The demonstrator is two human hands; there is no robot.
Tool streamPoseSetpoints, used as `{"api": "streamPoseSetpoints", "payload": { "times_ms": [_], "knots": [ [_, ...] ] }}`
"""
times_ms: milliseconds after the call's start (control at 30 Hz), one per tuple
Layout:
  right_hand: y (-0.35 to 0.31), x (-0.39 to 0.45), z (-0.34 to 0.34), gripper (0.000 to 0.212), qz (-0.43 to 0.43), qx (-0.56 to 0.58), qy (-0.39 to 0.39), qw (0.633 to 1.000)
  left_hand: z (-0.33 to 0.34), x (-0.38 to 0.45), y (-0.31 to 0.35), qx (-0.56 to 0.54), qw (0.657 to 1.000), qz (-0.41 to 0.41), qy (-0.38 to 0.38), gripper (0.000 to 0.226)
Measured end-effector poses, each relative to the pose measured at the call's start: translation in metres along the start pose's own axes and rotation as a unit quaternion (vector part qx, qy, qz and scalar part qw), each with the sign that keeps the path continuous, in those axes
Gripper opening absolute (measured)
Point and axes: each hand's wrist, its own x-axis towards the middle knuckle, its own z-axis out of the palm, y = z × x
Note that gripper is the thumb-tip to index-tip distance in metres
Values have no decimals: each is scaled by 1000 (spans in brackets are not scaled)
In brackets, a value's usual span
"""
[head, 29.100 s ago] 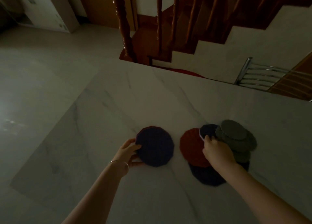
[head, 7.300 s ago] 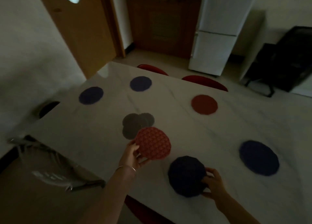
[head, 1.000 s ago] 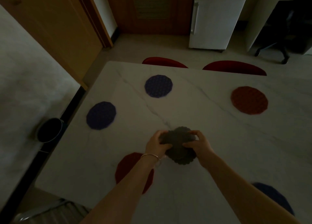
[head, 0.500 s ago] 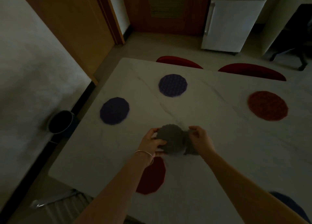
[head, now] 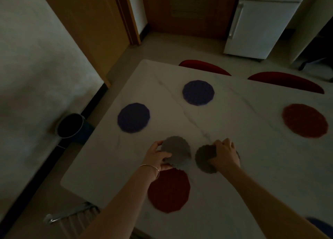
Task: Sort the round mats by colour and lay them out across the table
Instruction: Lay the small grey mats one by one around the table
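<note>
Moved: I've pulled the grey mats apart; they were stacked.
Left hand (head: 158, 156): fingers grasping grey mat (head: 177, 151) above red mat (head: 169, 190).
Right hand (head: 225, 153): fingers grasping second grey mat (head: 204, 157).
Handling: probably light, floppy; take by rim.

blue mat (head: 322, 226) cut by corner, right grey mat (head: 204, 158) half hidden

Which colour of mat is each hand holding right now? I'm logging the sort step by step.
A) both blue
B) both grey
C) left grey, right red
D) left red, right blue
B: the left hand grips one grey mat and the right hand grips another grey mat; the red and blue mats lie flat on the table, untouched.
</note>
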Motion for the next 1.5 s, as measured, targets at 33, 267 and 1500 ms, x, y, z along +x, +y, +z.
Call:
{"api": "streamPoseSetpoints", "payload": {
  "times_ms": [33, 267, 1500],
  "knots": [
    [3, -1, 1, 52, -7, 15, 10, 1000, 2, 0, 0, 0, 1000, -3, -1, 43],
    [30, -2, -22, 13, 37, 336, 48, 940, 28, 2, 8, 20, 1000, -15, -19, 46],
    [33, -1, -12, 80, 147, 62, 32, 987, 42, 16, 4, 103, 995, -5, -2, 33]
  ]
}}
